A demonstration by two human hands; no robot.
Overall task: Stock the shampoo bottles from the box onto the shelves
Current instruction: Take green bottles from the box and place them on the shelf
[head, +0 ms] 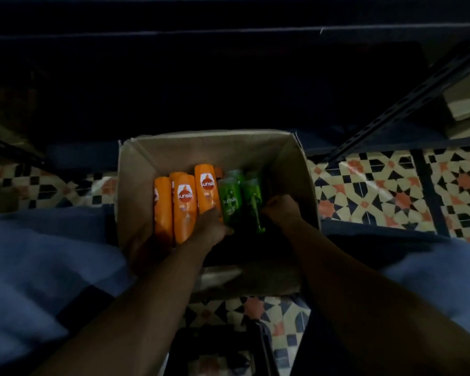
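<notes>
I see two bare forearms (158, 291) with no sleeves or jewellery, and blue trousers (38, 256) covering both knees.

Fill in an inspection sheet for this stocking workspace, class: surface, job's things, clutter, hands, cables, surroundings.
Surface: patterned tile floor, dimly lit.
Job's things: open cardboard box on the floor; orange shampoo bottles lying on its left side, green shampoo bottles beside them.
Clutter: a dark object on the floor near the person; too dim to identify.
Hands: left hand on the bottles where orange meets green; right hand curled at a green bottle, grip unclear.
Cables: nothing seen.
Surroundings: dark shelves behind the box; slotted metal upright at right.
</notes>
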